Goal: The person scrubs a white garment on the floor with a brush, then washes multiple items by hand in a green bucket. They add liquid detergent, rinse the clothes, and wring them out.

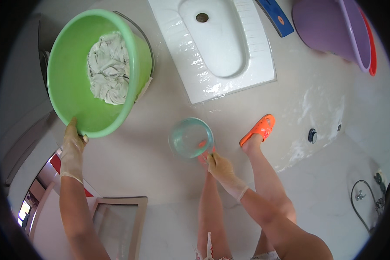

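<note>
My left hand, in a thin translucent glove, grips the near rim of a green plastic basin. One finger reaches inside the rim and the thumb stays outside. The basin is tilted towards me, and a wet, crumpled white cloth lies against its right inner side. My right hand, gloved too, holds a translucent bluish-green water dipper by its handle. The dipper is above the floor, over my foot; I cannot tell whether water is in it.
A white ceramic squat toilet is set in the wet floor ahead. A purple plastic tub leans at the far right beside a blue object. My orange slipper is near a floor drain. A shower hose hangs right; a framed door is lower left.
</note>
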A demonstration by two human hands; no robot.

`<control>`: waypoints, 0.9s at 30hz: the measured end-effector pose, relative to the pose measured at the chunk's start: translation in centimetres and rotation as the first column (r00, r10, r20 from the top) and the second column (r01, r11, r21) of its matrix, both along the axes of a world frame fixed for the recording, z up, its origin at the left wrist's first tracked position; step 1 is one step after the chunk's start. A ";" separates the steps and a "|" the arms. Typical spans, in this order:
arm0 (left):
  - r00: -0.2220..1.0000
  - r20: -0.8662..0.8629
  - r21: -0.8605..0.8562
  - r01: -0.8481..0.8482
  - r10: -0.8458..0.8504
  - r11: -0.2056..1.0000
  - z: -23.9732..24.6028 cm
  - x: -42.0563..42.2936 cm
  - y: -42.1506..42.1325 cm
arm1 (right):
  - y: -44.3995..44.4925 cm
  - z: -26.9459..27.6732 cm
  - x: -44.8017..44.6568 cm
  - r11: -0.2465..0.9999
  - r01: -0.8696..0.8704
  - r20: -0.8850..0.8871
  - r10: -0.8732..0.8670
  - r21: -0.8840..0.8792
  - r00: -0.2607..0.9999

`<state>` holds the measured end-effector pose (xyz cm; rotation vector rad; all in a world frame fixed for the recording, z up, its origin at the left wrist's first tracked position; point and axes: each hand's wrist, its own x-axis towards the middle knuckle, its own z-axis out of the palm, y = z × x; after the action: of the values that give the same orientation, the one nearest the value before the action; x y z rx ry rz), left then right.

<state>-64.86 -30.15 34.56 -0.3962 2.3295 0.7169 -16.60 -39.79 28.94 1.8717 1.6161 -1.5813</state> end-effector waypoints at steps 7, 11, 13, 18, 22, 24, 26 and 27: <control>0.980 -0.188 -0.124 0.038 -0.061 0.992 -3.8 -0.8 -1.7 | 8.0 -2.3 -6.7 0.945 -0.323 0.058 0.326 -0.055 0.943; 0.881 -0.443 -0.190 0.089 -0.166 0.978 -5.1 -1.8 -2.7 | 13.1 -4.2 -9.1 0.973 -0.228 0.229 0.232 -0.043 0.945; 0.895 -0.428 -0.082 0.096 -0.122 0.992 -4.5 1.7 -0.1 | 15.1 -5.3 -7.5 0.985 -0.148 0.294 0.117 0.084 0.949; 0.892 -0.445 0.024 0.097 -0.077 0.995 -3.1 2.7 0.4 | 17.7 -5.5 -3.0 0.948 0.216 0.036 -0.231 0.233 0.972; 0.865 -0.475 -0.193 0.077 -0.162 0.978 -3.7 2.0 -0.3 | 17.5 -2.0 -0.8 0.861 0.504 -0.100 -0.497 0.064 0.862; 0.856 -0.482 -0.261 0.063 -0.186 0.963 -3.8 1.8 -0.5 | 16.5 0.2 -0.7 0.802 0.597 -0.132 -0.595 -0.027 0.793; 0.849 -0.490 -0.253 0.081 -0.200 0.964 -3.8 2.0 -0.4 | 15.0 1.4 0.2 0.750 0.654 -0.138 -0.661 -0.098 0.738; 0.849 -0.489 -0.267 0.075 -0.202 0.961 -3.8 2.3 0.0 | 13.9 1.2 1.1 0.735 0.668 -0.134 -0.678 -0.121 0.722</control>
<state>-62.58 -30.11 30.75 -0.1388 2.9336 0.5116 -15.50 -25.86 30.18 2.5241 0.9208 -2.0706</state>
